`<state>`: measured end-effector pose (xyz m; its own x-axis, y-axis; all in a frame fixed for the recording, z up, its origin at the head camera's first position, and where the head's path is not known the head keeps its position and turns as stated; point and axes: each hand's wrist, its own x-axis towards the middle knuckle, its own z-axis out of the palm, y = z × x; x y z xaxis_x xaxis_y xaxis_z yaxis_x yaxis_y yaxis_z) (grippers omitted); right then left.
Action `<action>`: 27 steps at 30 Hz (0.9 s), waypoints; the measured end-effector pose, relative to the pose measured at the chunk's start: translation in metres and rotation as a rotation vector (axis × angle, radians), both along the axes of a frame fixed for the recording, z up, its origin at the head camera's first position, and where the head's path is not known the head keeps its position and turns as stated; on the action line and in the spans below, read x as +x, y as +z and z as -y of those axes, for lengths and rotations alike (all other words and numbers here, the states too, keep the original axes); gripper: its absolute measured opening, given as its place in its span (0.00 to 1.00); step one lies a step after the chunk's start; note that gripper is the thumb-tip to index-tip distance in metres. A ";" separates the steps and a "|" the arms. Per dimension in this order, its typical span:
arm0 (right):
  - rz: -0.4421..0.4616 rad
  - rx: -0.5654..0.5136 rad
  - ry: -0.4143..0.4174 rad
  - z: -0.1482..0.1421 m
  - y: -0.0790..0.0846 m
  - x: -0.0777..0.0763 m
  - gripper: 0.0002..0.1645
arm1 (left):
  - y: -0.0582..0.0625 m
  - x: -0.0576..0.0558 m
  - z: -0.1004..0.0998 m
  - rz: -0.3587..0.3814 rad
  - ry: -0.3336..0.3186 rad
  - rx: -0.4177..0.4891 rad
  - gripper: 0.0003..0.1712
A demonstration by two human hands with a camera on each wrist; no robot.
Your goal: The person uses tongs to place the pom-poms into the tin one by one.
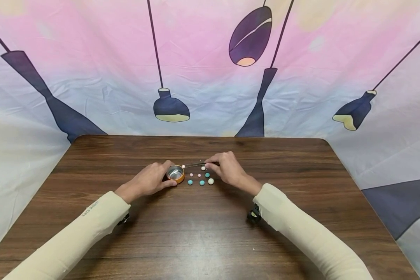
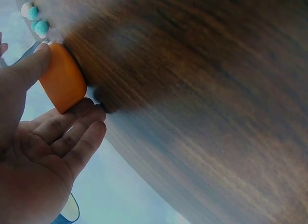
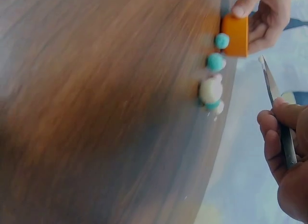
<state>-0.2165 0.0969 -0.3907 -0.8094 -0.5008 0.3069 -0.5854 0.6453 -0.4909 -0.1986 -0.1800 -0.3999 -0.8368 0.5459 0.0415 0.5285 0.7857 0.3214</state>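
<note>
My left hand [image 1: 148,179] grips a small orange cup [image 2: 63,79] from its left side, thumb on one side and fingers on the other. The cup stands upright on the table, its shiny metal inside [image 1: 175,173] facing up. In my right hand [image 1: 230,169] are slim metal tweezers [image 3: 270,82], pinched between thumb and fingers and pointing left. A small whitish ball [image 1: 183,166] sits at their tips, close to the cup's right rim. To the right of the cup lie several loose balls: teal ones [image 1: 202,182], white ones [image 1: 210,181] and smaller pink ones [image 1: 191,175].
The dark wood table [image 1: 196,233] ends at a back edge just beyond the hands. Behind it hangs a cloth [image 1: 210,101] printed with lamps. Tiny white specks lie near the balls, and another speck [image 1: 253,249] lies nearer the front.
</note>
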 end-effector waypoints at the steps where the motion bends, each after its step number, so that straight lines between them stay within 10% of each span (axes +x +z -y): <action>1: 0.011 -0.003 0.010 0.002 0.001 0.001 0.10 | 0.000 0.000 0.000 -0.002 0.001 -0.002 0.28; 27: -0.002 0.141 -0.113 -0.035 -0.009 -0.006 0.09 | 0.002 0.001 0.000 0.007 0.001 -0.022 0.28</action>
